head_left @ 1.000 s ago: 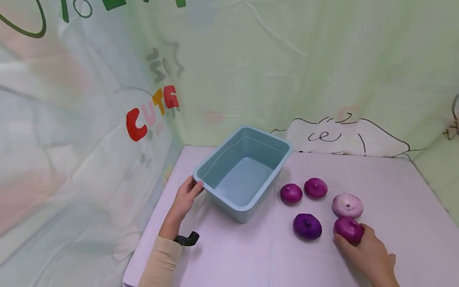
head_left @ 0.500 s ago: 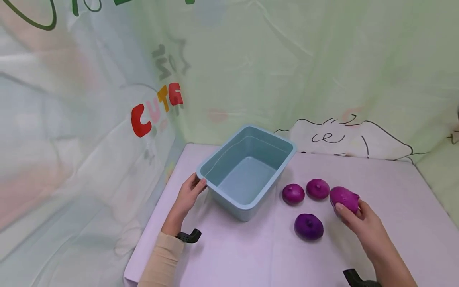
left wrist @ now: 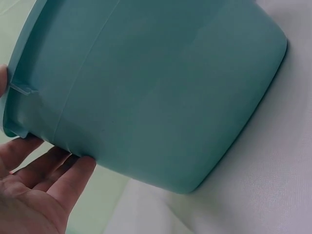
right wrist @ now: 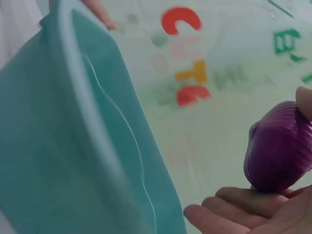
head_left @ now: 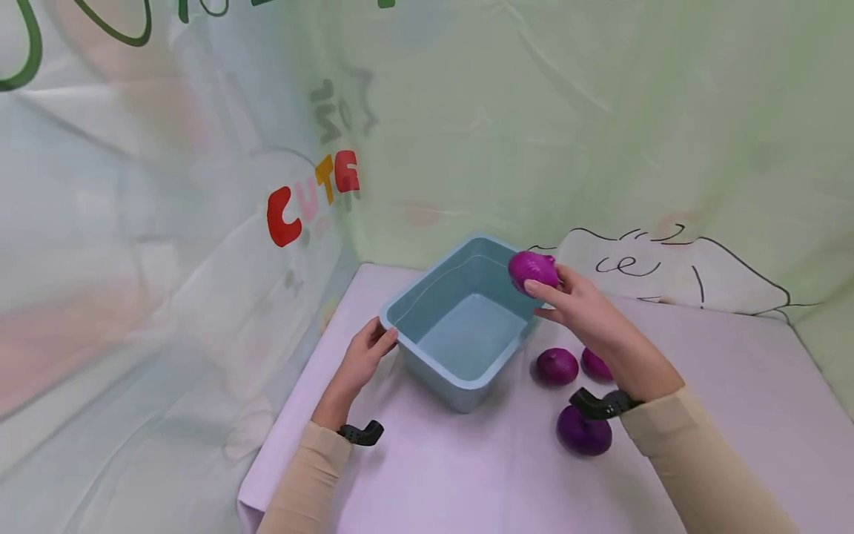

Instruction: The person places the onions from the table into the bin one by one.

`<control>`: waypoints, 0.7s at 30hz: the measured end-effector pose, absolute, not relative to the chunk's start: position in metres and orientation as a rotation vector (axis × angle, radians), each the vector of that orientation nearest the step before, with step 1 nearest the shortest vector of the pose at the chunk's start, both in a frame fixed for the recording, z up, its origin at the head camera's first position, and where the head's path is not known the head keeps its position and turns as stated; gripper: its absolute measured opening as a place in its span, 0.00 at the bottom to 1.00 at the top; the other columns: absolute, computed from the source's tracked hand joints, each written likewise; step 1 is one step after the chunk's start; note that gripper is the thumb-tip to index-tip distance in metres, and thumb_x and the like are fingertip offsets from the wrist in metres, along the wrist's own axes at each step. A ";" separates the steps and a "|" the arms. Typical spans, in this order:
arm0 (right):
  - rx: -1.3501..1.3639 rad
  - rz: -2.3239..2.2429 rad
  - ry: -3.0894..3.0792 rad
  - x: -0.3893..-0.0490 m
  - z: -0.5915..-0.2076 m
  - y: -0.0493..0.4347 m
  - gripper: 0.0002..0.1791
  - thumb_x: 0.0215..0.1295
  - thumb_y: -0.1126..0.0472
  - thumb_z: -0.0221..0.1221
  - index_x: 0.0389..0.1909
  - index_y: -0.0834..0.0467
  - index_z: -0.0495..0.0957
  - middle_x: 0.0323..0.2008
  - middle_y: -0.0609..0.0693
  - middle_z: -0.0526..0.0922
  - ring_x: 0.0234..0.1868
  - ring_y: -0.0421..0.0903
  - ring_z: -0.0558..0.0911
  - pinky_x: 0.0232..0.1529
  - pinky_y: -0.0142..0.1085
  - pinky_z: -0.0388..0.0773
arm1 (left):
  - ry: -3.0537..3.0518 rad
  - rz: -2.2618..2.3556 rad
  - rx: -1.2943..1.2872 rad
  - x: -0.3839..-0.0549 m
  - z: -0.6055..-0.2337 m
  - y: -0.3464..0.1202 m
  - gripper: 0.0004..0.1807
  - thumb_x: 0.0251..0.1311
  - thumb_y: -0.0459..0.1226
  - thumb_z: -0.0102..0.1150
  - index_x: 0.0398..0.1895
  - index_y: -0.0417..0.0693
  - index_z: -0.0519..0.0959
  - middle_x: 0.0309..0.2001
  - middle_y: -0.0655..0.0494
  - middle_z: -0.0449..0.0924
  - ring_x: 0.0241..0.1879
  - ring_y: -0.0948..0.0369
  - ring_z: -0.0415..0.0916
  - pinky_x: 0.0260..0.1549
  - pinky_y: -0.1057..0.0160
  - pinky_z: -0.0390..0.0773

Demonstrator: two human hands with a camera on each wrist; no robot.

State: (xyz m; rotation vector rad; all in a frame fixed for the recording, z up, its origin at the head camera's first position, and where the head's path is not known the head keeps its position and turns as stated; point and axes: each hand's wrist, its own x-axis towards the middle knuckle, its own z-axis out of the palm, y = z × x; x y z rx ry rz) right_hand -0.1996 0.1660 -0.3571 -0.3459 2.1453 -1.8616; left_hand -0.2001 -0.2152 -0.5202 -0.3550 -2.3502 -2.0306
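Left hand: I grip the near-left corner of the bin with my left hand (head_left: 363, 356), thumb at the rim and fingers against the outer wall.
Right hand: my right hand (head_left: 587, 308) pinches an onion between thumb and fingers; the other fingers stretch out beneath it.
Held onion: the red onion (head_left: 531, 271) is up in the air at the bin's far-right side, apart from the rim; I can't tell whether it is right over the opening.
Bin: the blue-green plastic bin (head_left: 437, 374) stands upright on the cloth, its inner floor in sight.
Onions on the table: a round onion (head_left: 557, 367) sits near the bin, a partly hidden onion (head_left: 596, 365) just beside it, and a darker onion (head_left: 584, 432) nearer me, overlapped by my black wristband (head_left: 603, 405).
Backdrop: a pale green curtain (head_left: 454, 111) hangs behind the white tablecloth (head_left: 427, 475).
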 end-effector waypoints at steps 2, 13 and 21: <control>-0.379 -1.845 2.059 -0.218 -0.351 0.151 0.44 0.79 0.50 0.58 0.81 0.66 0.46 0.74 0.63 0.60 0.73 0.58 0.63 0.70 0.53 0.67 | -2.356 -2.039 -0.348 -0.201 -0.522 -0.215 0.39 0.70 0.58 0.61 0.79 0.52 0.65 0.72 0.53 0.69 0.70 0.52 0.69 0.62 0.54 0.75; -0.271 -1.565 2.044 -0.296 -0.358 0.092 0.51 0.73 0.45 0.64 0.80 0.67 0.46 0.74 0.65 0.61 0.75 0.62 0.61 0.72 0.60 0.63 | -2.354 -2.040 -0.375 -0.204 -0.521 -0.212 0.38 0.72 0.55 0.61 0.79 0.52 0.65 0.73 0.52 0.69 0.70 0.51 0.69 0.63 0.53 0.74; -0.410 -0.998 2.321 -0.311 -0.384 0.068 0.47 0.67 0.43 0.67 0.74 0.67 0.58 0.66 0.63 0.68 0.65 0.61 0.67 0.60 0.56 0.76 | -2.359 -2.028 -0.342 -0.202 -0.519 -0.214 0.37 0.72 0.55 0.62 0.78 0.51 0.66 0.72 0.51 0.70 0.69 0.51 0.71 0.62 0.52 0.75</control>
